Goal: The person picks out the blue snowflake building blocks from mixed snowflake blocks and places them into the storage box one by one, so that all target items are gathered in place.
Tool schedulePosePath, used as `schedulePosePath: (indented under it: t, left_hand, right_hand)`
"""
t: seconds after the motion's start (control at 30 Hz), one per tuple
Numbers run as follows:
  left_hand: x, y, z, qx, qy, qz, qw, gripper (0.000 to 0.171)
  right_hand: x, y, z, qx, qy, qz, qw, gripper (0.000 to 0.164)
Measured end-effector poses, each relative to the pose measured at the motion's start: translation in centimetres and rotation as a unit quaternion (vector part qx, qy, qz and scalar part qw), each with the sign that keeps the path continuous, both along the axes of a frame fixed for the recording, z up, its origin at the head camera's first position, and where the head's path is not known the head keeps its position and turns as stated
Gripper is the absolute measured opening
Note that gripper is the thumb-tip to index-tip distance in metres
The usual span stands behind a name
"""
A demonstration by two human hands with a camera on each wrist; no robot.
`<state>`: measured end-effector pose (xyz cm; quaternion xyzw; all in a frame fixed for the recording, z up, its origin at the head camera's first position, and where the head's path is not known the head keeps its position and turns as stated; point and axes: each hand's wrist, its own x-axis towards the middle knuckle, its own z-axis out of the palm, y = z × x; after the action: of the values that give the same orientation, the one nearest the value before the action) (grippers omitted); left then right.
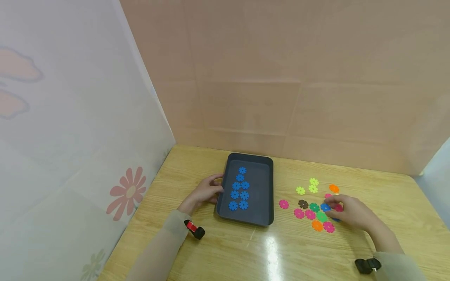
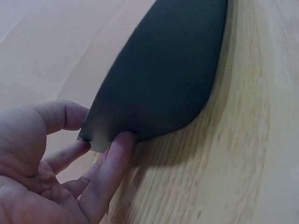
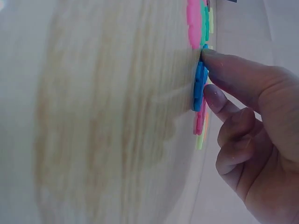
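A dark grey tray (image 1: 261, 195) stands on the table, with several blue flower-shaped discs (image 1: 245, 185) in its left half. My left hand (image 1: 205, 190) holds the tray's left side; up close, fingertips meet the rim and the outside of the dark wall (image 2: 154, 70). To the right, my right hand (image 1: 353, 212) is over a loose group of coloured discs. Its thumb and forefinger are spread around a blue disc (image 1: 325, 207) lying among them. Another blue disc (image 1: 336, 219) is partly hidden beneath this hand. The right wrist view shows fingertips touching blue plastic (image 3: 199, 86).
Loose pink (image 1: 284, 204), brown (image 1: 303, 204), green (image 1: 321, 217), orange (image 1: 317, 225) and yellow discs (image 1: 313, 189) lie right of the tray. A beige covering (image 1: 246, 105) rises behind the table, and a flower-patterned one (image 1: 88, 136) stands at left.
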<state>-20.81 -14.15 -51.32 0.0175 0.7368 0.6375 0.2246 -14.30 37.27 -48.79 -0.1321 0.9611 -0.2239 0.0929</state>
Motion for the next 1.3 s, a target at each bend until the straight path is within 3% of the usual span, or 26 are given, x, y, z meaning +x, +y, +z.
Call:
schedulePosePath:
  t: [0.43,0.7,1.07,1.3]
  left_hand:
    - [0.06,0.01,-0.18,-0.003,0.001,-0.001,1.0,0.068]
    - [0.08,0.02,-0.15,-0.003,0.006,0.002,1.0,0.068]
    - [-0.03,0.05,-0.11,-0.006,0.002,0.007,1.0,0.069]
    - [-0.07,0.08,-0.09,-0.01,0.006,0.004,0.9999,0.07]
  right_hand:
    - [-0.35,0.07,0.11,0.0,-0.032,0.006,0.999,0.038]
    - [-0.49,0.02,0.13,-0.002,-0.03,0.02,0.999,0.037]
    - [-0.39,0.0,-0.11,-0.019,-0.007,0.009,1.0,0.042]
    - [-0.23,-0.01,-0.48,-0.059,-0.009,0.016,0.998,0.035]
